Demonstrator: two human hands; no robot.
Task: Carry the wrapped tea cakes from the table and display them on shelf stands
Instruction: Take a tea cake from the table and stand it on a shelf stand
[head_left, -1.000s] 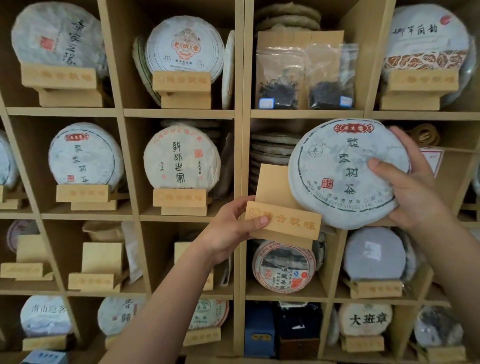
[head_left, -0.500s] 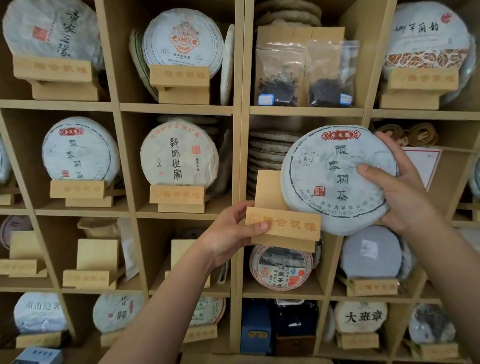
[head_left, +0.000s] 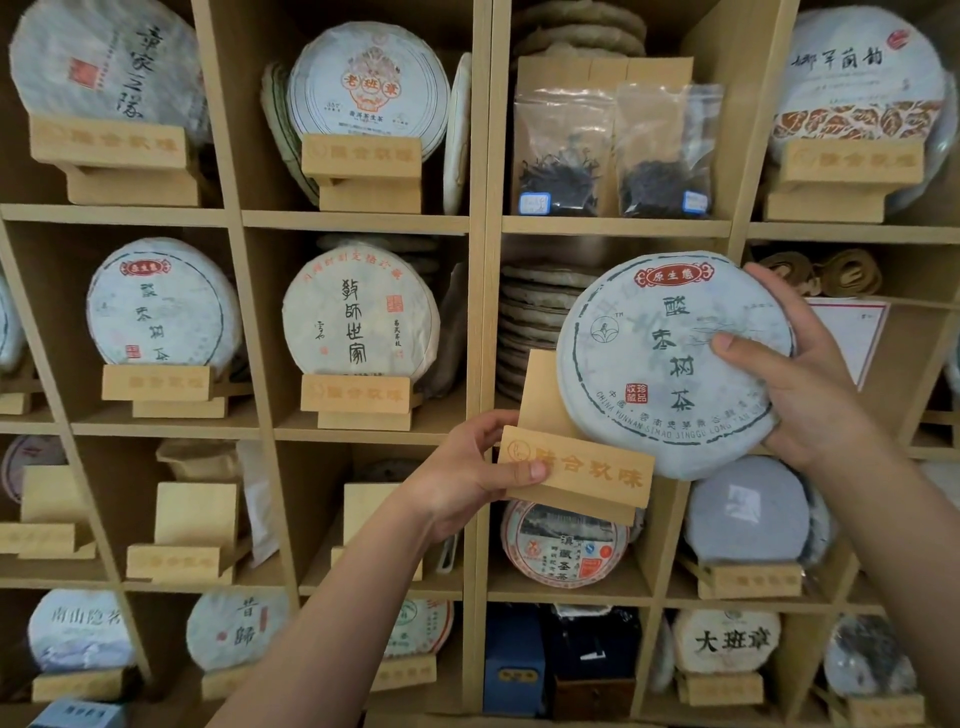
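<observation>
The right hand (head_left: 810, 379) grips the wrapped tea cake (head_left: 670, 364) by its right edge, thumb lying across the printed face and the other fingers curled behind the rim, so the disc stands face-out in front of the wooden shelf (head_left: 483, 312). The left hand (head_left: 467, 473) pinches the wooden stand (head_left: 576, 470) at its left end, thumb on the lettered front lip and fingers behind it, held in the air before the shelf. The cake's lower edge sits behind that front lip and against the stand's upright back.
</observation>
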